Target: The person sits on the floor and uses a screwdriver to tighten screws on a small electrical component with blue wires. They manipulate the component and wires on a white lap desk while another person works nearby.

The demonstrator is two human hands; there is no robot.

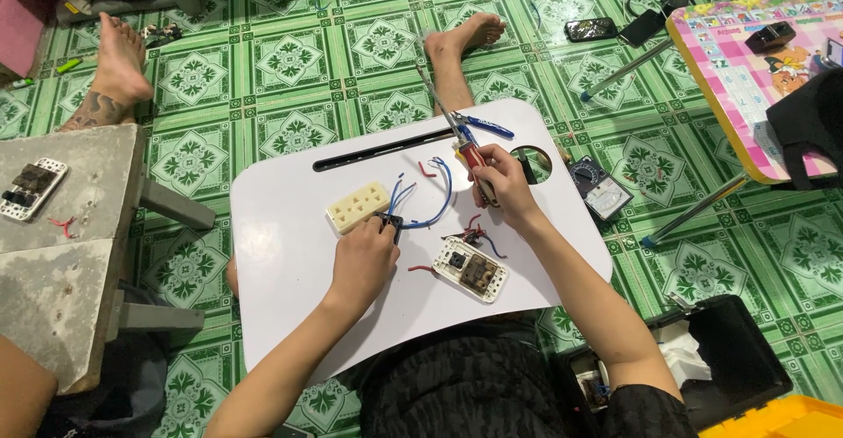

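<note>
A: Head view. White lap table [290, 315] across the legs. Left hand [362, 258] curled, fingertips pinching a small black switch module [392, 224] at table centre; blue wires [436, 199] loop out toward 1 o'clock.

B: Right hand?

A: Right hand [502, 183] fisted around a red-handled screwdriver [457, 135], shaft pointing to 11 o'clock, away from the module. Likely parked while the left hand steadies the part.

B: Nearby?

A: Cream socket block [358, 206] touching the left fingers at 10 o'clock. White switch plate [472, 268] at 4 o'clock, face down, modules seated in it. Blue-handled pliers [479, 125] at 12.

B: Containers?

A: Black toolbox [746, 359] open at 4 o'clock on the floor; white rag inside, the rest unclear.
</note>
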